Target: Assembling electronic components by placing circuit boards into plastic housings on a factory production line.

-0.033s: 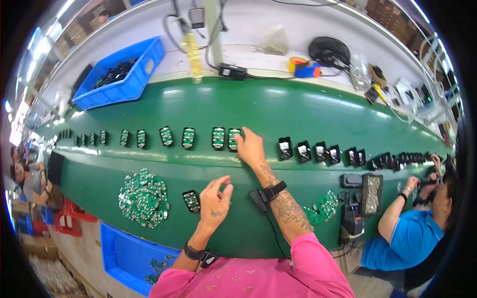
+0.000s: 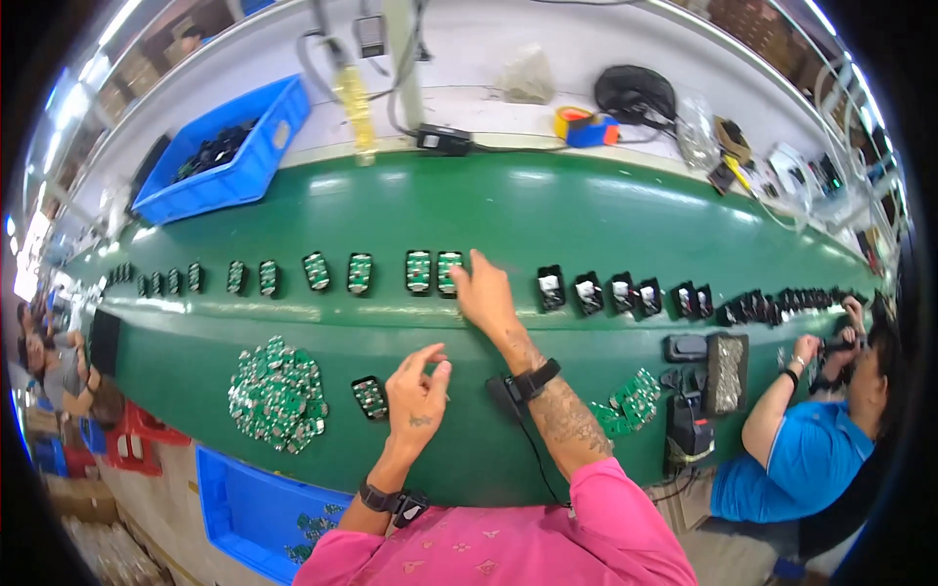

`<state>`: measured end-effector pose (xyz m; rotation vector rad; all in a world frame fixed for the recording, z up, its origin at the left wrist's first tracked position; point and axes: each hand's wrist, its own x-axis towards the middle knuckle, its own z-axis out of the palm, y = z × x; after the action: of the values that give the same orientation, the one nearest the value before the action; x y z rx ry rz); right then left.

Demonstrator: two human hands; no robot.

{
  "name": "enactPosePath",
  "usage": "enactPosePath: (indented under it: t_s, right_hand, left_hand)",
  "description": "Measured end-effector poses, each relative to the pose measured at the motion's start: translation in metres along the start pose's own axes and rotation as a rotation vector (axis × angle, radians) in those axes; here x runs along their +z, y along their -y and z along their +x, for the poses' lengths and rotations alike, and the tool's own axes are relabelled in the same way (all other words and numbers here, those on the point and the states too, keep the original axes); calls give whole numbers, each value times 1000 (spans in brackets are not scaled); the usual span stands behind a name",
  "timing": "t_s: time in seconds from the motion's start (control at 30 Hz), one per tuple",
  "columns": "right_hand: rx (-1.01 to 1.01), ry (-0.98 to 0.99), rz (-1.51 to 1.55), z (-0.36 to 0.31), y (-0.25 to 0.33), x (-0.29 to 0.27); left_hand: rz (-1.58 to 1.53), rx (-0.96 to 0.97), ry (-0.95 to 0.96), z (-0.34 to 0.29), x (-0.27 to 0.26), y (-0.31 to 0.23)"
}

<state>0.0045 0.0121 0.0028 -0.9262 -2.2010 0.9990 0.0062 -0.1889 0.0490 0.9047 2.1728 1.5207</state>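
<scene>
A row of black cases with green circuit boards in them runs along the bench. My right hand [image 2: 485, 295] is at the row's right end, its thumb by the edge of one such case [image 2: 448, 273] and its index finger stretched out. Just left stands another board-filled case [image 2: 418, 272]. Nearer me hovers my left hand [image 2: 420, 393], fingers loosely bent and apart, with nothing visible in it. Beside it lies a single case with a board [image 2: 370, 397]. A heap of loose green circuit boards [image 2: 277, 396] lies farther left.
Black cases with white pieces inside [image 2: 550, 287] continue to the right. A smaller circuit-board pile [image 2: 633, 400] lies near my right forearm. Blue bins stand at the back left [image 2: 210, 190] and below the bench edge [image 2: 239, 508]. A co-worker in blue [image 2: 806, 430] works at right.
The view has shifted slightly, so the bench things appear a little farther left. My right hand has moved slightly away from the end case; my left hand is nearly where it was.
</scene>
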Motion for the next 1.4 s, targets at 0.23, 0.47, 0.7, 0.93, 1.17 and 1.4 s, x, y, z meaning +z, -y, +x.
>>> enactPosePath:
  t_s: [0.23,0.47,0.7,0.93,1.17,1.4]
  right_hand:
    - [75,13,-25,-135,1,-159]
    - [265,-41,-277,-206,-32,-246]
    - [48,183,-463,-197,-36,-203]
    - [10,463,-615,-193,-22,-229]
    - [202,81,-128,-191,-1,-212]
    - [312,180,434,-173,43,-163]
  left_hand:
    - [70,195,139,64,78,-24]
    - [281,333,271,127,159,-11]
    - [112,179,412,66,81,-24]
    - [-878,-334,547,-10,25,10]
    - [-395,150,450,-33,34,15]
    - [-273,70,974,-28,14,-25]
